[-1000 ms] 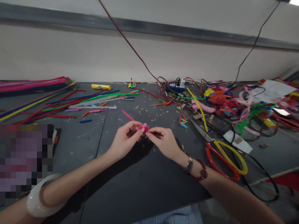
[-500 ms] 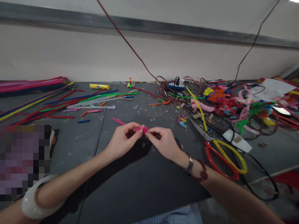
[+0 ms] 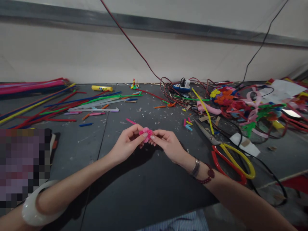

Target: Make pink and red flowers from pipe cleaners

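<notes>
Basically, littered dark table (image 3: 130, 199) against pale wall (image 3: 84, 53); pink flower (image 3: 146, 129) held.

fuzzy pink flower (image 3: 145, 134), glossy plastic scissor handles (image 3: 250, 166)

Flower (image 3: 147, 131), two-tone pink; scissors (image 3: 213, 140), red-and-yellow-handled; tube (image 3: 102, 88), mainly yellow; table (image 3: 141, 189), dark grey; bangle (image 3: 29, 207), white; beaded bracelet (image 3: 211, 173), dark red; cloth (image 3: 192, 222), blue-and-white striped.

Pink petalled flower (image 3: 145, 132) between hands (image 3: 130, 141)
</notes>
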The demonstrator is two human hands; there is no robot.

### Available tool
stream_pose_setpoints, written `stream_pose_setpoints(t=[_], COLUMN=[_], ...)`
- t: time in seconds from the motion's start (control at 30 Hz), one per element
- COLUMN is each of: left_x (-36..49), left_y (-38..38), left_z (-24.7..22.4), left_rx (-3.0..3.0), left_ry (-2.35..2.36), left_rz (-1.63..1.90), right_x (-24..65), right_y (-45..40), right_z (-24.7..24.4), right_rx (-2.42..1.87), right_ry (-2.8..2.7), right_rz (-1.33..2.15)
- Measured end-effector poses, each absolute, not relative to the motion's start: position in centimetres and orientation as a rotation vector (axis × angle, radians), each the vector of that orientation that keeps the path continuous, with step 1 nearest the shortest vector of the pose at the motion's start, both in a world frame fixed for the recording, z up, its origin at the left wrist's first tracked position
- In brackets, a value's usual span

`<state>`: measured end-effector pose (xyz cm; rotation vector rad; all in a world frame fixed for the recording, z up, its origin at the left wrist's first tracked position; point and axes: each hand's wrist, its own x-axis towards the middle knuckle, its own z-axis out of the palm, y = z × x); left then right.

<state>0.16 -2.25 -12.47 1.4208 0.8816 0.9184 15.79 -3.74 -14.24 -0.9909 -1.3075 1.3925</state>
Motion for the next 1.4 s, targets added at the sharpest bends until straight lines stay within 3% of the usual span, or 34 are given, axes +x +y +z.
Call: stream_pose_setpoints(t=[1.0, 1.4], left_x=[-0.3, -0.4], left_y=[-1.7, -1.4], left_z=[-11.7, -10.7], left_rx=[1.646, 1.34], left_ry=[1.071, 0.948], left_rz=[1.01, 0.882], right_x=[15.9, 16.4], right_y=[-4.2, -3.9], right_z=[-13.2, -12.7], right_rx=[-1.144, -1.032], right_ry=[-1.429, -1.331], right_rz=[1.044, 1.258])
